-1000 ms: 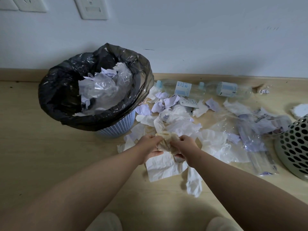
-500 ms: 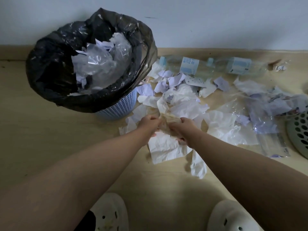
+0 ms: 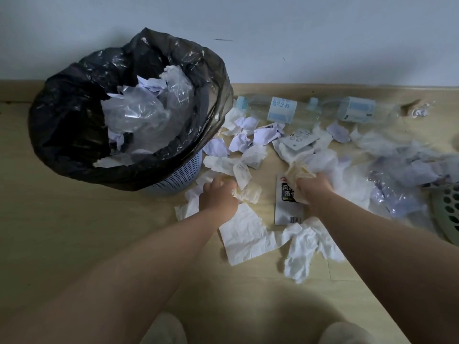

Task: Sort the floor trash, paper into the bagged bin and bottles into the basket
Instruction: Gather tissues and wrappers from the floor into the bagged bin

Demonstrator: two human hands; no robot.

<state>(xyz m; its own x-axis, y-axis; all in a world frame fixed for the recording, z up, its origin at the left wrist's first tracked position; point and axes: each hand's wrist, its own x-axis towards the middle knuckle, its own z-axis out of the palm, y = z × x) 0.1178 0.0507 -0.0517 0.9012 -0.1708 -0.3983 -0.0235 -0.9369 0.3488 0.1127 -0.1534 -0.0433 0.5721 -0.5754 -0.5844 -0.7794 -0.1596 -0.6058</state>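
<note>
A blue bin lined with a black bag (image 3: pixel 74 135) stands at the left, partly filled with paper and clear plastic. Crumpled white paper scraps (image 3: pixel 244 232) litter the floor to its right. My left hand (image 3: pixel 218 197) is closed on yellowish crumpled paper (image 3: pixel 249 192) near the bin's base. My right hand (image 3: pixel 314 191) grips a bunch of yellowish and white paper (image 3: pixel 301 168), lifted slightly. Two clear bottles with pale blue labels (image 3: pixel 280 110) (image 3: pixel 357 109) lie along the wall. The perforated green basket (image 3: pixel 447 209) shows at the right edge.
A black-and-white wrapper (image 3: pixel 288 207) lies flat between my hands. Clear plastic film (image 3: pixel 395 192) is heaped by the basket. My two light shoes (image 3: pixel 164 328) show at the bottom. Bare wooden floor lies left of the bin.
My hands, together on one yellowish wad before, have pulled apart, each holding paper. The wrapper between them is now uncovered.
</note>
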